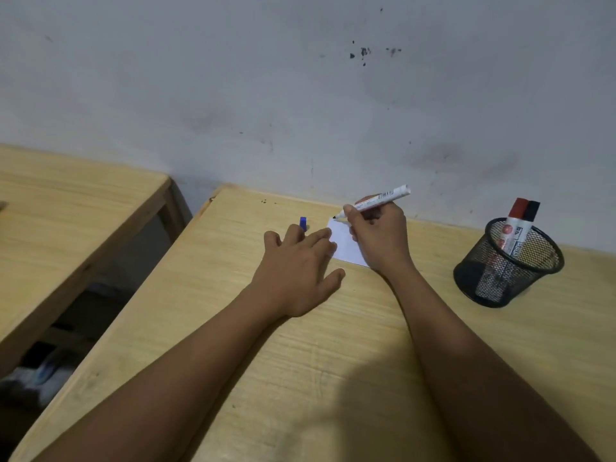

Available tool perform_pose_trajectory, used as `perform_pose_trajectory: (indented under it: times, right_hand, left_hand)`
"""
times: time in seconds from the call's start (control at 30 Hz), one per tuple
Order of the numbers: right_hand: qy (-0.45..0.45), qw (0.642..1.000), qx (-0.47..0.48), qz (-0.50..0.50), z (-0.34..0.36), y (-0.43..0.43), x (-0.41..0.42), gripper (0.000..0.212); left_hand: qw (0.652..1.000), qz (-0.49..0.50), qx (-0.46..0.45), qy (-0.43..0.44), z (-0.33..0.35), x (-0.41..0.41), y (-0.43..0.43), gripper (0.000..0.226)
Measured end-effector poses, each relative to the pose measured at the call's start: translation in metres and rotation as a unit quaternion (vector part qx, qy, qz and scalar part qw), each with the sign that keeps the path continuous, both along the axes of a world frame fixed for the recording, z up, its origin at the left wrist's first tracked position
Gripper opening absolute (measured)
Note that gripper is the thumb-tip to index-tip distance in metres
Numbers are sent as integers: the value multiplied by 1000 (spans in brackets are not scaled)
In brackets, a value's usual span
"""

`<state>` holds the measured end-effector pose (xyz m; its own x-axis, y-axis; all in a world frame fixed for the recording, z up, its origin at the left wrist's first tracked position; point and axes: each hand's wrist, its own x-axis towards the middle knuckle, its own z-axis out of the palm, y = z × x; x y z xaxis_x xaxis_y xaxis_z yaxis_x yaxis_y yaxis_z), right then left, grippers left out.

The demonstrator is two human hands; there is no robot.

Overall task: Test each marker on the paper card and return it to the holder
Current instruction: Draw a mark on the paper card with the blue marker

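A white paper card (345,243) lies on the wooden desk (300,361) near the wall. My right hand (378,235) grips an uncapped white marker (383,199), its dark tip touching the card's far left corner. My left hand (296,261) lies flat on the desk, fingers spread, fingertips on the card's left edge. A blue cap (303,223) pokes out between its fingers; whether the hand holds it or it rests on the desk I cannot tell. A black mesh holder (508,261) at the right holds two markers, one red-capped (517,208) and one black-capped (531,211).
The desk stands against a stained grey wall (300,78). A second wooden desk (66,201) sits to the left across a gap, with dim items on the floor below. The holder stands close to my right forearm.
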<state>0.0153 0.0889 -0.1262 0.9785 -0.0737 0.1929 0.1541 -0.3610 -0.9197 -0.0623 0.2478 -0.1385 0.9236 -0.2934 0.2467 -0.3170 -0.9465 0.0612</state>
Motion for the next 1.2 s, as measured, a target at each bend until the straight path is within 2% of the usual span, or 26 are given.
perform_pose_trajectory:
  times: [0.23,0.47,0.73,1.2]
  right_hand:
    - [-9,999,-31,-5,-4,3,3,16]
    - [-7,999,-43,-4,-5,3,5,29]
    - [-11,998,-61,-8,-5,6,5,33]
    - [-19,997,-71,18,-3,2,3,26]
  left_hand:
    - [998,-3,-10,65,4,-1,0,55]
    - [985,5,13,171,2,-5,-3,82]
    - [984,3,14,179,4,-4,-3,84]
    - [983,2,10,184,4,-3,-3,84]
